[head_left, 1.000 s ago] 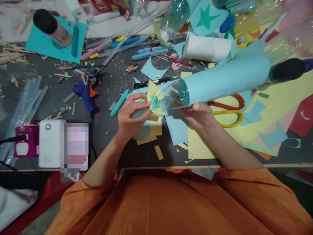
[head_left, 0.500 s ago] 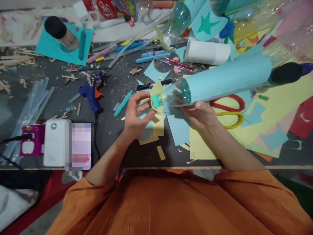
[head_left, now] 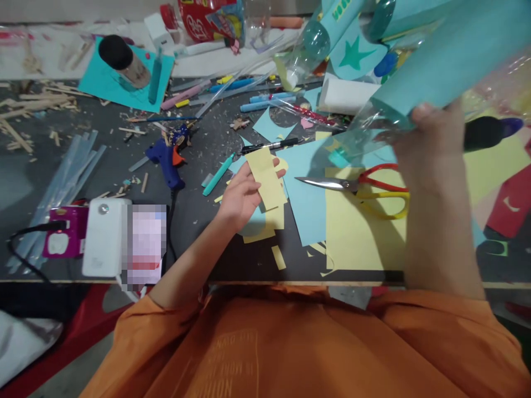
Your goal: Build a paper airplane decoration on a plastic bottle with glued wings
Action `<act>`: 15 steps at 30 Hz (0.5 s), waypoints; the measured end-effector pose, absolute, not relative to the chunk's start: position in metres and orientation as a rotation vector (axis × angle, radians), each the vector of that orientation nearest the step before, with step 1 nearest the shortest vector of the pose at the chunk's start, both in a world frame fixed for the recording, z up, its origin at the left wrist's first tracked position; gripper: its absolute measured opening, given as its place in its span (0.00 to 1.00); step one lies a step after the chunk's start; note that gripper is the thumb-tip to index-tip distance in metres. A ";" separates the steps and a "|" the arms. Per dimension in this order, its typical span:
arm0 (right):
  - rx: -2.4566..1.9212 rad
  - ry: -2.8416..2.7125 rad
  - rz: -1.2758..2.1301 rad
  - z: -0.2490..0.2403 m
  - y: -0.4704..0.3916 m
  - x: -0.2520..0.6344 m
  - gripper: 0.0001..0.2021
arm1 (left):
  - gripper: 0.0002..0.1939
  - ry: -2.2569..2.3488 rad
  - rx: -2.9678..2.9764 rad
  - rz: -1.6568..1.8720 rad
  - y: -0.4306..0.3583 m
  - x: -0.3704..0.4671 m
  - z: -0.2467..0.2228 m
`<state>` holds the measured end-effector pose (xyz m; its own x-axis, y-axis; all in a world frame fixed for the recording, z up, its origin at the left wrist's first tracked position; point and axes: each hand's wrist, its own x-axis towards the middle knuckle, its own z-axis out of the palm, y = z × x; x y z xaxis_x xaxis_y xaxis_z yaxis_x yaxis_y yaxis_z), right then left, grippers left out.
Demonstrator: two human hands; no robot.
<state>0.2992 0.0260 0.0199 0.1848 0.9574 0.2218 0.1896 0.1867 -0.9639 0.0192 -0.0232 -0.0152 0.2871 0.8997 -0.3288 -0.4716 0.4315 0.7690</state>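
Note:
In my left hand (head_left: 243,196) is a small yellow piece of paper (head_left: 265,177), gripped between thumb and fingers above other yellow scraps. My right hand (head_left: 431,124) grips a clear plastic bottle wrapped in light blue paper (head_left: 448,66), raised at the upper right and partly out of view. The bottle's neck points down to the left, with a turquoise cap (head_left: 340,158) at its end. Below my right hand lie scissors (head_left: 350,185) with one red and one yellow handle. Part of the handles is hidden behind my right forearm.
A blue glue gun (head_left: 166,160) lies left of my left hand, near clear glue sticks (head_left: 68,199). A white power bank (head_left: 107,237) and a phone (head_left: 145,243) sit at the front left edge. Pens (head_left: 267,102), a white roll (head_left: 348,95) and other bottles fill the back.
My right hand has carried the wrapped bottle up and to the right. My left hand has come away from the bottle's cap and now holds the yellow paper. The scissors' blades have come into view.

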 end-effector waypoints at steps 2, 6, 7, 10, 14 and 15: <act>-1.423 -1.497 0.536 0.030 0.030 0.318 0.37 | 0.24 0.830 0.607 0.987 -0.023 0.019 -0.018; -2.005 -1.884 0.133 0.051 0.028 0.323 0.38 | 0.19 0.923 0.663 1.022 -0.023 0.021 -0.020; -2.116 -1.942 0.097 0.057 0.028 0.318 0.38 | 0.19 0.956 0.688 1.038 -0.023 0.022 -0.020; -2.401 -1.937 0.019 0.068 0.030 0.295 0.40 | 0.22 1.010 0.743 1.103 -0.024 0.024 -0.020; -2.205 -2.152 0.008 0.060 0.032 0.256 0.37 | 0.23 1.070 0.776 1.199 -0.022 0.024 -0.019; -2.033 -2.320 0.084 0.053 0.031 0.246 0.32 | 0.23 1.090 0.784 1.216 -0.022 0.024 -0.019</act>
